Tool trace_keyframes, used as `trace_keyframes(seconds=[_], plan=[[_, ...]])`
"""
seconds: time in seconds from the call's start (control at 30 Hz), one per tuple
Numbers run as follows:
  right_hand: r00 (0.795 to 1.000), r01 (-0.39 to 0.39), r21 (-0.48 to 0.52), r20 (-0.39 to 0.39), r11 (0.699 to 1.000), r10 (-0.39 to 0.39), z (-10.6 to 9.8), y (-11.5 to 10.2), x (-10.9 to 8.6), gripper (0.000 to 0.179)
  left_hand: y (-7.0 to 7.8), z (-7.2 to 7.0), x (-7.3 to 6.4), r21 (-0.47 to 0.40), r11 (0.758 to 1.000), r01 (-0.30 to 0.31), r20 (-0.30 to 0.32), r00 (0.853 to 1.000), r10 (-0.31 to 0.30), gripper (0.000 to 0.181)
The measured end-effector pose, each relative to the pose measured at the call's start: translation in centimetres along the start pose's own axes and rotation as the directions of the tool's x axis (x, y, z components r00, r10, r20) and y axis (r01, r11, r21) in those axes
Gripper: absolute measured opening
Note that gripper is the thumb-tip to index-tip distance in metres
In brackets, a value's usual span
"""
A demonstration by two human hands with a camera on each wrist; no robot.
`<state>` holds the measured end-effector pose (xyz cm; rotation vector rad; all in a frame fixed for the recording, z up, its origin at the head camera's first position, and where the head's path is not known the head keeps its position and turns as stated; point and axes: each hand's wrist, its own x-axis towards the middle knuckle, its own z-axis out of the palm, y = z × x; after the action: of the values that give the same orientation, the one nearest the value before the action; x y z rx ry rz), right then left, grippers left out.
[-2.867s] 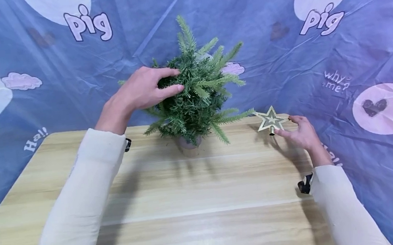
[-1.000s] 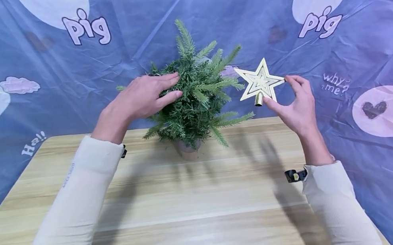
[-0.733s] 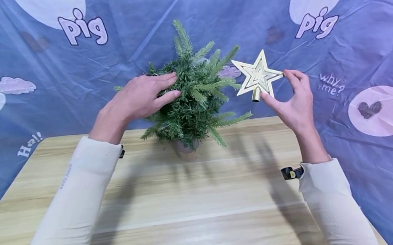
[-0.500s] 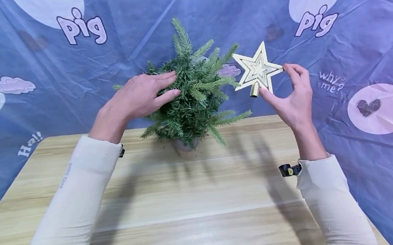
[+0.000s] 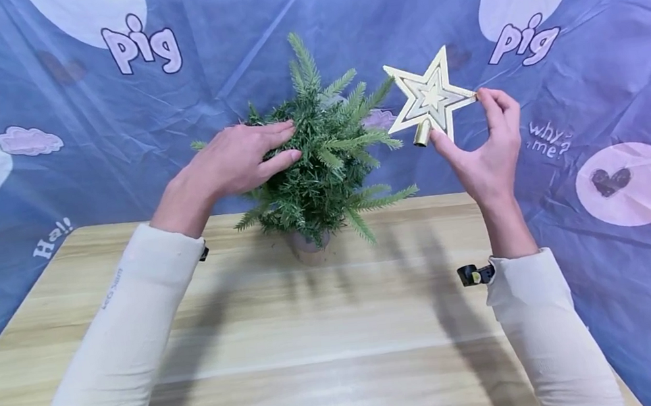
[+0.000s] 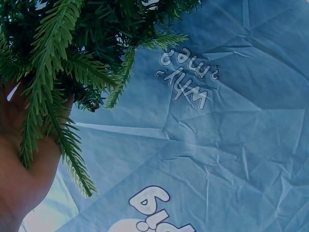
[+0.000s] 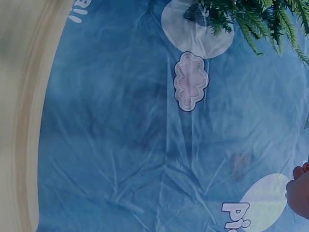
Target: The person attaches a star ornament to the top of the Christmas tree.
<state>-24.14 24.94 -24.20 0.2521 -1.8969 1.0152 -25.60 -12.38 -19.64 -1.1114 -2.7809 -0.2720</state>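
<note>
- Gold star [image 5: 432,96]: held in the air by the right hand [image 5: 490,156], lying just beyond the fingertips rather than in the palm.
- Grip: thumb and forefinger pinching the star, the forefinger at the tip of one point, the thumb beside the short tubular socket [image 5: 422,133]. A gap separates the palm from the star.
- Attitude of star: face toward the viewer, slightly tilted, socket pointing downward.
- Artificial tree [image 5: 329,176]: upright in a small pot [image 5: 311,247] near the far edge of the wooden table [image 5: 337,314]. The star is beside its right-hand sprigs; from here I cannot tell whether the nearest sprig touches it.
- Left hand [image 5: 240,159]: resting on the tree's left side, thumb spread apart from the forefinger, both fairly straight against the foliage. Seen from the left wrist, sprigs cover part of the palm and the fingertips are hidden.
- Surroundings: pale sleeves [image 5: 118,330] on both arms; behind, a creased blue cloth [image 5: 258,11] printed with "pig" and pink clouds.
</note>
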Motion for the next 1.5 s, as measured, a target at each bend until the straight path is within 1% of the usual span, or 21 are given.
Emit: trace_keyframes(seconds=[0.07,0.2,0.3,0.47,0.67,0.73,0.87,1.03,1.17,1.37,1.5], plan=[[1.0,-0.001,0.01,-0.015,1.0,0.002,0.1,-0.7,0.0,0.076,0.0,0.0,-0.1,0.001,1.0,0.0,0.003,1.0,0.0,0.061],[0.998,0.051,0.036,-0.042,0.998,-0.05,0.2,-3.4,-0.1,0.072,0.0,0.1,0.0,0.007,1.0,0.0,-0.002,1.0,0.0,0.061],[0.994,0.083,0.054,-0.071,0.995,-0.08,0.4,-4.9,-0.2,0.069,0.0,0.1,0.1,0.018,1.0,-0.002,-0.004,1.0,0.003,0.061],[0.992,0.075,0.077,-0.11,0.994,-0.066,0.9,-5.4,0.1,0.068,-0.1,0.2,0.1,0.023,1.0,-0.004,-0.004,1.0,0.004,0.061],[0.989,0.107,0.08,-0.107,0.991,-0.098,1.5,-5.7,0.5,0.067,-0.1,0.1,0.3,0.002,1.0,-0.003,-0.017,1.0,0.004,0.061],[0.989,0.111,0.081,-0.104,0.991,-0.102,1.7,-5.6,0.2,0.068,-0.1,0.2,0.2,0.001,1.0,-0.003,-0.014,1.0,0.003,0.061],[0.987,0.143,0.062,-0.078,0.988,-0.138,2.2,-5.6,-0.2,0.07,0.0,0.4,-0.1,0.006,1.0,0.0,-0.005,1.0,0.0,0.06],[0.986,0.148,0.096,-0.092,0.984,-0.139,2.8,-5.7,0.1,0.07,0.0,0.5,0.0,0.005,1.0,-0.002,-0.022,1.0,0.002,0.06],[0.985,0.149,0.117,-0.11,0.982,-0.136,3.1,-5.8,0.3,0.071,0.0,0.5,0.2,0.006,1.0,-0.005,-0.011,1.0,0.006,0.061],[0.983,0.167,0.112,-0.099,0.98,-0.156,3.7,-6.1,1.0,0.072,-0.1,0.2,0.2,0.006,1.0,0.002,-0.014,1.0,-0.002,0.06],[0.984,0.165,0.114,-0.093,0.98,-0.154,4.1,-6.2,1.0,0.073,-0.1,0.2,0.2,0.012,1.0,0.007,-0.001,1.0,-0.007,0.06]])
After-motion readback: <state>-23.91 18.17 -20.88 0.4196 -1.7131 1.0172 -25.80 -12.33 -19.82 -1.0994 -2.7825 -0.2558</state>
